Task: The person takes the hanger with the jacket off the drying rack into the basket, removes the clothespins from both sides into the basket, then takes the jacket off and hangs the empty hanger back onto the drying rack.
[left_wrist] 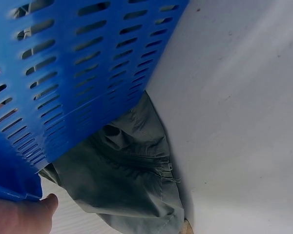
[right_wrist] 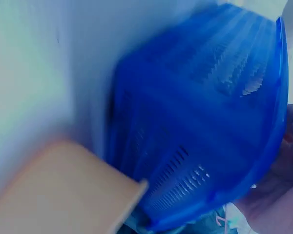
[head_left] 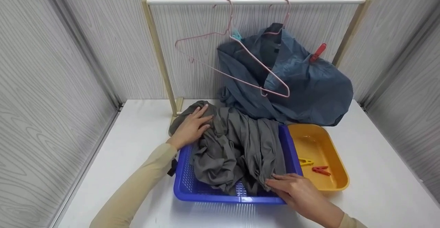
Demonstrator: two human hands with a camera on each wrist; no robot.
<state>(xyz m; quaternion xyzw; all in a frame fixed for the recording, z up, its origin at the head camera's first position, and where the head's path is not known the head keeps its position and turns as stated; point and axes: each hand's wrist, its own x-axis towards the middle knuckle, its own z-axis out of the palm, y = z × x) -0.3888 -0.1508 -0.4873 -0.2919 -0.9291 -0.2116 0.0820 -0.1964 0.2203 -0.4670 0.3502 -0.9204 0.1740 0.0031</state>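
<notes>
A crumpled dark grey garment (head_left: 237,132) lies in a blue perforated basket (head_left: 206,198) and spills over its back left side. My left hand (head_left: 190,128) rests on that spilled part with fingers spread. At the basket's front right corner, my right hand (head_left: 299,193) touches the garment's edge with fairly straight fingers; its thumb is not clear. The left wrist view shows the garment (left_wrist: 132,170) hanging below the basket's wall (left_wrist: 83,73). In the right wrist view, my right hand (right_wrist: 283,195) is beside the basket's rim (right_wrist: 273,141).
Behind the basket, a rack's white rail (head_left: 254,1) carries a bare pink hanger (head_left: 271,71) with a light blue peg (head_left: 237,35), and a blue shirt (head_left: 306,87) with a red peg (head_left: 318,52). An orange tray (head_left: 338,152) holds yellow (head_left: 305,161) and red pegs (head_left: 321,170).
</notes>
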